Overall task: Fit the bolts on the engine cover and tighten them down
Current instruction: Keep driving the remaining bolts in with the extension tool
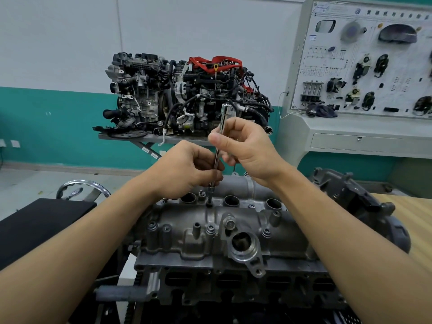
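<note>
- The engine cover [205, 220], grey cast metal, lies low in the middle of the view on top of the engine block, just under both forearms.
- A bolt [209, 203] sits at the cover's 12 o'clock edge, between two of the round wells. The tip of a long, slim driver [217, 157] stands on it, with the shaft leaning slightly toward 1 o'clock.
- The left hand [187, 170] has its fingers curled round the lower shaft, just above the socket end.
- The right hand [245, 146] grasps the upper shaft between thumb and curled fingers. The tool's chrome head rises clear above it.
- Seated bolts [211, 228] stand in raised bosses along the cover's near side, spread from its 9 o'clock to its 3 o'clock.
- At 3 o'clock from the cover, a dark housing [350, 197] rests on a wooden tabletop [411, 220].
- At 9 o'clock lies a black pad [39, 225], with a chrome ring [79, 181] behind it.
- Well apart at 12 o'clock, a display engine [187, 94] with red parts stands on a grey shelf against the wall.
- At 2 o'clock, a training board [374, 54] carries mounted car parts.
</note>
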Available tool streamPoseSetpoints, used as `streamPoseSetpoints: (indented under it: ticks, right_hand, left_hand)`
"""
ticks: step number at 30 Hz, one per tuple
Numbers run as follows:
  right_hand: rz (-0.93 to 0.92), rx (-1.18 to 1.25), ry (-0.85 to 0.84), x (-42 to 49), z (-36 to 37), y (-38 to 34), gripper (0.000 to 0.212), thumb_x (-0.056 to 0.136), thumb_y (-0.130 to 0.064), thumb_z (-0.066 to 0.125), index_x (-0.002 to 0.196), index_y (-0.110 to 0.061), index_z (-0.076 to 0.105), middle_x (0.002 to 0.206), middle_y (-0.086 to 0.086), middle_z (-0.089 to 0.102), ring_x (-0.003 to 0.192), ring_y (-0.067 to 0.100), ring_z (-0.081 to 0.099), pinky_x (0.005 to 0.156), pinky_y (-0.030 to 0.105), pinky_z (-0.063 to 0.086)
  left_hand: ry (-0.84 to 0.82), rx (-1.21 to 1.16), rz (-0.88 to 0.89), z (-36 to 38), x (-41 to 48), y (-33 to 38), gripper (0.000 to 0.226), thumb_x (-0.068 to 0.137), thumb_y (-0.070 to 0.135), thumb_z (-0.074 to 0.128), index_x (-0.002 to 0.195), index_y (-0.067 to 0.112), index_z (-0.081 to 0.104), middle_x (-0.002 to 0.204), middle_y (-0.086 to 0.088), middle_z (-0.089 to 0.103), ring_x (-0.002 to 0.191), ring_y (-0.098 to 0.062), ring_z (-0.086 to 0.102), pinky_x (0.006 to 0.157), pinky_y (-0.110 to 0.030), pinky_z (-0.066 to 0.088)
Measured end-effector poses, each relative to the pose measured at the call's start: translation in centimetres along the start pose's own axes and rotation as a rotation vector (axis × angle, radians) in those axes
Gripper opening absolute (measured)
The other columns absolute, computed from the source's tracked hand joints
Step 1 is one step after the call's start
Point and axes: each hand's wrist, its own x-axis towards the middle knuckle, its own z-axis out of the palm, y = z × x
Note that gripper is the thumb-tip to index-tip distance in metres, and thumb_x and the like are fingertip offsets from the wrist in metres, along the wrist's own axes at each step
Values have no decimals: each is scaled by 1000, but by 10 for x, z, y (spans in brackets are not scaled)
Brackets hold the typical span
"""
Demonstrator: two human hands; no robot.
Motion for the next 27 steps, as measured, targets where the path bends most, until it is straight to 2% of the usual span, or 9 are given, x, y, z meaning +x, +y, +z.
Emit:
streamPoseSetpoints:
  ticks: [2,4,7,10,13,17,21,24,27]
  right_hand:
    - [17,26,-100,-1,-4,-2,19,93,-19,63,106,-6,65,93,11,73,54,11,52,49,22,42]
    - [7,7,-153,-3,-6,-3,21,99,-17,55,107,-5,70,78,1,71,56,11,52,52,22,42]
    - [-50,-88,-29,-2,-1,0,14,94,-13,66,82,-9,69,59,4,57,48,10,50,48,20,42]
    - [-60,-49,78,0,4,4,29,84,-10,77,70,-13,52,70,13,57,44,8,47,43,17,39]
    - [-34,-18,-21,-2,4,1,10,90,-18,71,89,-10,65,84,5,68,50,8,50,47,18,42]
    - [5,-16,-117,-4,-4,-2,25,98,-25,51,106,-11,70,92,3,74,58,14,55,50,22,40]
    - [-90,-143,-40,-4,2,0,18,98,-17,58,90,-11,73,73,27,64,54,11,52,49,19,40]
    - [-104,-109,107,0,7,4,23,87,-10,75,74,-14,57,61,3,60,49,9,48,47,19,40]
    - [-83,-47,75,0,8,4,19,86,-13,76,87,-15,57,80,4,63,54,8,52,50,18,43]
  left_hand:
    - [-4,8,9,0,0,0,8,87,9,76,87,17,77,81,-2,79,76,-17,75,79,-37,62]
    - [-1,14,11,1,1,-1,8,87,10,77,86,18,76,80,0,78,72,-11,74,74,-30,60]
    - [2,10,5,1,1,-3,5,86,11,77,90,13,76,81,-1,79,75,-15,75,81,-38,62]
    - [1,4,9,1,1,-2,7,86,11,77,90,16,76,82,-1,79,77,-19,76,84,-46,61]
    - [4,21,21,0,0,-2,8,86,12,77,86,20,76,81,0,79,76,-19,76,82,-44,61]
    - [0,27,28,0,0,-1,11,87,12,77,80,21,76,78,1,78,71,-15,75,74,-30,61]
    - [8,9,5,0,0,-3,6,86,11,77,85,16,75,81,-1,79,79,-21,76,85,-47,61]
    - [2,-7,-13,0,0,-3,7,87,10,76,93,13,75,84,-3,79,82,-22,77,88,-50,59]
    - [1,-3,-7,0,0,-2,6,87,10,75,94,11,75,84,-3,79,83,-25,76,88,-52,59]
